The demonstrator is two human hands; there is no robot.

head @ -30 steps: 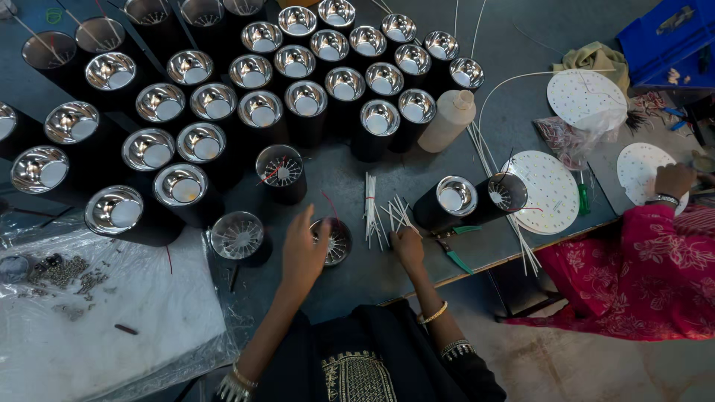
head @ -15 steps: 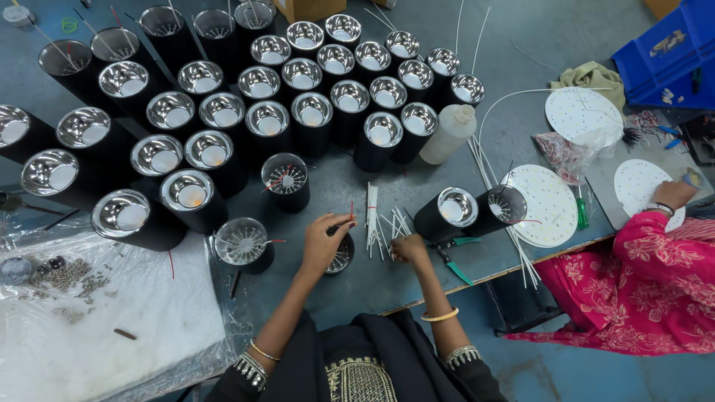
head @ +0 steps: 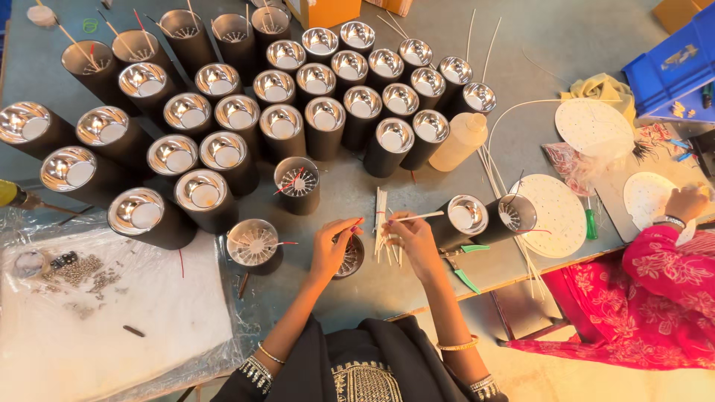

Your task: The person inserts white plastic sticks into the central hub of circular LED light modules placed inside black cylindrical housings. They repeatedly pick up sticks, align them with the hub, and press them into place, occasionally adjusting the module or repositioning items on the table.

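Her right hand (head: pixel 414 237) pinches one thin white sleeve (head: pixel 418 217) level between its fingers, just above the loose bundle of white sleeves (head: pixel 382 232) lying on the counter (head: pixel 521 45). The left hand (head: pixel 331 249) grips a red wire (head: pixel 356 223) at its fingertips – directly over a small black lamp housing (head: pixel 350 259) beside it. Behind stand rows of black cylinders (head: pixel 313 126) with shiny reflectors – a co-worker's hand (head: pixel 685 202) rests on a white disc (head: pixel 646 197) at far right.

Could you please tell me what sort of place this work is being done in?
Most likely a small light-fitting assembly workshop: rows of black cylinder housings with shiny reflectors crowd the grey worktable, loose screws lie on plastic sheet, and a co-worker's hand handles white round plates alongside.
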